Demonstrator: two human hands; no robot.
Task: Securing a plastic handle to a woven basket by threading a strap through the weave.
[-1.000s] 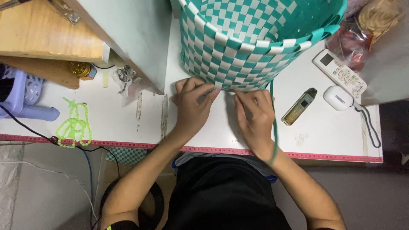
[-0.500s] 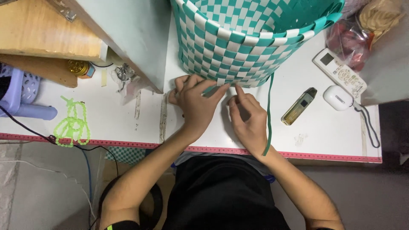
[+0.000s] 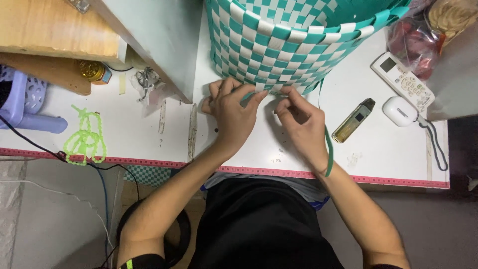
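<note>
At the far left edge of the bench (image 3: 124,119), a lilac plastic stool (image 3: 25,107) stands beside it, partly cut off by the frame. A knotted light-green cord (image 3: 85,142) lies on the bench near its front edge, close to the pink measuring strip (image 3: 149,162) that runs along that edge. Behind it, under a wooden shelf (image 3: 55,30), sits a small gold-lidded jar (image 3: 92,70).

Left hand (image 3: 234,117): palm down on the bench at the foot of the woven basket (image 3: 294,45). Its fingers (image 3: 251,97) are curled and pinch a green strip end at the basket's lowest row; the thumb is hidden, so how firm the hold is cannot be told.

The basket, a green-and-white checker weave, stands at the back middle of the bench, its near wall touching both hands.

Right hand (image 3: 301,122): just beside the left, fingertips bunched and pressed against the same bottom row. A loose green strip (image 3: 327,149) runs from the basket past the right wrist to the front edge; whether the fingers grip it cannot be told.

Toward the right edge lie an olive pen-shaped device (image 3: 353,120), a white oval case (image 3: 400,110), and a white remote control (image 3: 402,82), with a clear bag (image 3: 413,42) of red contents at the back right corner.
</note>
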